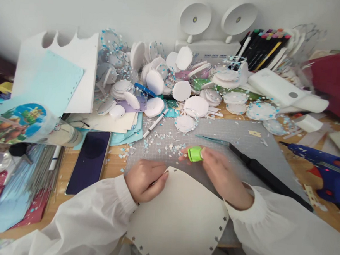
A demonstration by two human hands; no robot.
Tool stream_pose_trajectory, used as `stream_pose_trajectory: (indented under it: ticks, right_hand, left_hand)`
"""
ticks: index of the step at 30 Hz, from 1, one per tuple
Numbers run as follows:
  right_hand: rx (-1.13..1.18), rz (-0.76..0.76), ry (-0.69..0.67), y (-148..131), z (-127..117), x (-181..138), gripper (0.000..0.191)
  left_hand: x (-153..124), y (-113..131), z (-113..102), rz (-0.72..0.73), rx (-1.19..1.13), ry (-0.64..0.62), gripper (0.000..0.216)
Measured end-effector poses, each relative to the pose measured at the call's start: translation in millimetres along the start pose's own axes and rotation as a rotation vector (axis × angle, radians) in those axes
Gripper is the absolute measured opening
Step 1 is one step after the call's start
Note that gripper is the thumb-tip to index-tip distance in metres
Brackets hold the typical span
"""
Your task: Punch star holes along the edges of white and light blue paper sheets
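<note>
While the left hand point(144, 182) curls closed on the white sheet point(178, 217), pinning its top edge so it stays flat on the grey mat point(239, 136), the right hand point(222, 174) pinches a little green punch point(195, 153) just off the sheet's 12 o'clock edge. Small holes dot the sheet's lower rim. Confetti point(169, 143) sits at 11 o'clock from the punch, and a blue glue gun point(327, 165) at 3.

Location type: home craft workstation — identified by gridded cutting mat point(244, 148) at centre, blue hot-glue gun point(327, 165) at 3 o'clock, marker set point(263, 44) at 1 o'clock, heaped white discs point(178, 85) and paper confetti point(169, 143) at 12 o'clock.
</note>
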State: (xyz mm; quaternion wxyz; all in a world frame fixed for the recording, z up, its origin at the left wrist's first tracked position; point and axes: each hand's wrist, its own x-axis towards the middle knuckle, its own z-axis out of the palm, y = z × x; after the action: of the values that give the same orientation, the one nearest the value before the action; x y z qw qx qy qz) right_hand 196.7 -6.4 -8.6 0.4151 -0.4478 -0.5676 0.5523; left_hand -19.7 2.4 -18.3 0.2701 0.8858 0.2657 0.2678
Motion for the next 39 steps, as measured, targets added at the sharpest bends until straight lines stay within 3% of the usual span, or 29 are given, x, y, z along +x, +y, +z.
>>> stream_pose_trajectory:
  ticks: [3,7,11,17,22,28,34,39]
  right_hand:
    - [0.100,0.034,0.022,4,0,1,0.042]
    - [0.082,-0.021,0.026,-2,2,1,0.028]
    - [0.089,-0.041,0.011,-8,2,1,0.030]
    - [-0.110,-0.001,0.028,-11,1,0,0.032]
    - [-0.136,0.006,0.034,-10,1,1,0.036]
    - [-0.099,-0.061,0.053,-10,3,-1,0.025]
    - [-0.415,-0.286,-0.119,-10,5,-4,0.024]
    - [-0.560,-0.364,-0.126,-9,6,-3,0.025]
  left_hand:
    - [1,0,1,-0.001,-0.005,-0.003,0.028]
    - [1,0,1,-0.024,-0.028,0.015,0.028]
    - [0,-1,0,-0.054,-0.061,0.036,0.030]
    - [1,0,0,-0.051,-0.036,0.023,0.030]
    - [2,1,0,-0.032,-0.016,0.016,0.030]
    - [1,-1,1,-0.064,-0.029,0.035,0.031]
    - [-1,-2,2,-0.064,-0.020,0.048,0.030]
    - [-1,-2,1,-0.060,-0.016,0.032,0.030]
